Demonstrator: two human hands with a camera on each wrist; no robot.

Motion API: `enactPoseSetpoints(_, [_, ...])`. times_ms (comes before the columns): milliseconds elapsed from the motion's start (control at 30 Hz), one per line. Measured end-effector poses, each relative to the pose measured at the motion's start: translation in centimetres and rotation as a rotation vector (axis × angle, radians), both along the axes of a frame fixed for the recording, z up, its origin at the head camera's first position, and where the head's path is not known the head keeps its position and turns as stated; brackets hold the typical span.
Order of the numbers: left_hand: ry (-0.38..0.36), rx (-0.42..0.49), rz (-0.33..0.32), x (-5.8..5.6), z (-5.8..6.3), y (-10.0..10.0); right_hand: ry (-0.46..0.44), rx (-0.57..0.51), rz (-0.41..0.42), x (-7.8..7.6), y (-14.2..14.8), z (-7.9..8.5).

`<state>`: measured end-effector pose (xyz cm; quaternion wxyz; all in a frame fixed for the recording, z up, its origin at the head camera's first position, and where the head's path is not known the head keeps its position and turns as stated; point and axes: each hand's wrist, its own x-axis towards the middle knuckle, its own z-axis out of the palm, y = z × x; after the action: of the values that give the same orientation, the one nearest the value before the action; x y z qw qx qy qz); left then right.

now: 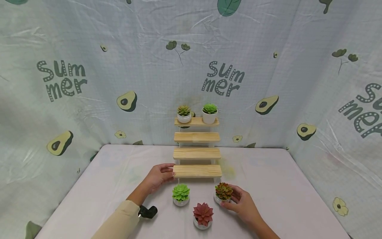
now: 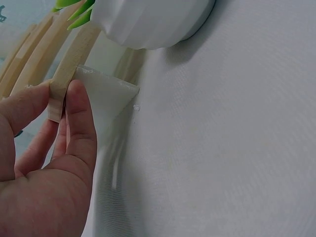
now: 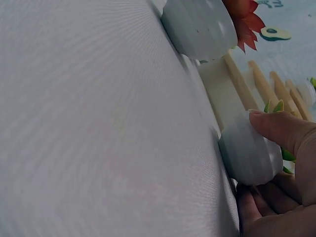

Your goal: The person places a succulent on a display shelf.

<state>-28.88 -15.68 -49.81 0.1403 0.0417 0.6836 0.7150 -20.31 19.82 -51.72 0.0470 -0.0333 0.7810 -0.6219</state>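
A wooden tiered shelf stands at the middle of the table. My left hand pinches the left end of its lowest board between thumb and fingers. To the right, my right hand grips the white pot of a reddish-green succulent, which sits on the table. A bright green succulent in a white pot stands in front of the shelf. Nearer to me is a red succulent in a white pot. On the top board are a dull green succulent and a bright green one.
A white cloth covers the table. Behind and at both sides hangs a printed curtain with avocados and lettering. A black wrist camera is strapped at the left sleeve.
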Motion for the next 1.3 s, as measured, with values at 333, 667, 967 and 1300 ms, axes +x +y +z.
enactPoseSetpoints(333, [0.005, 0.013, -0.005, 0.1, 0.1, 0.0, 0.012, 0.022, -0.016, -0.1, -0.3, -0.1])
enactPoseSetpoints(667, [-0.004, 0.004, 0.004, 0.0, 0.0, 0.0, 0.027, 0.016, -0.008, -0.6, -0.6, -0.1])
enactPoseSetpoints(967, [-0.016, -0.007, 0.005, 0.0, 0.2, 0.0, 0.057, -0.029, 0.006, -1.7, -1.3, 0.5])
enactPoseSetpoints(1300, [-0.02, 0.001, 0.009, -0.1, 0.0, 0.0, 0.071, -0.035, -0.011, -2.8, -2.1, 2.0])
